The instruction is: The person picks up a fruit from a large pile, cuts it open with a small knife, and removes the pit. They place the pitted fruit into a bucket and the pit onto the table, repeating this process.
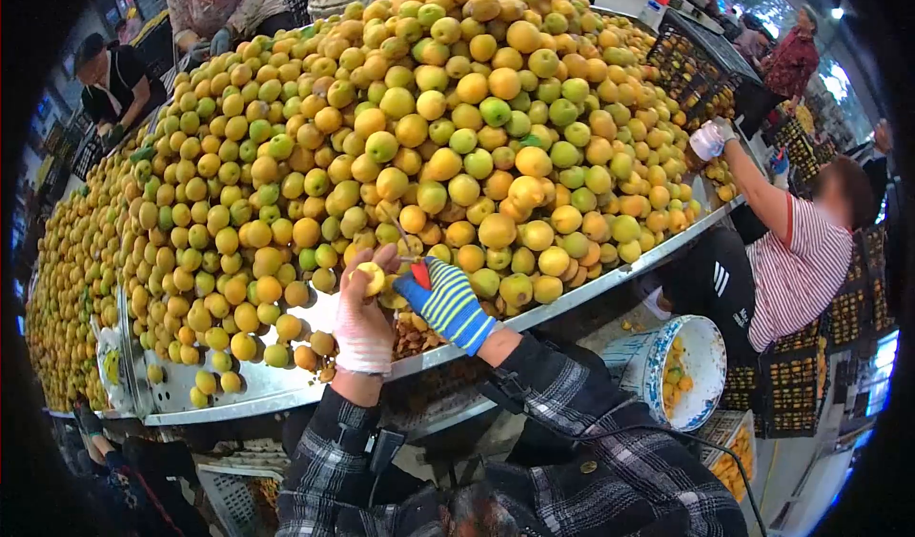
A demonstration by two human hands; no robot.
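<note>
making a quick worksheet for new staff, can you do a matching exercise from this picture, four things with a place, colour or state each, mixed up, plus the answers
Column 1
1. left hand
2. right hand
3. bucket
4. fruit pile

Column 2
A. white with blue marks
B. heaped on the metal table
C. holding a pale yellow fruit piece
D. in a striped glove, gripping a red handle

Right pairs: 1-C, 2-D, 3-A, 4-B
</note>
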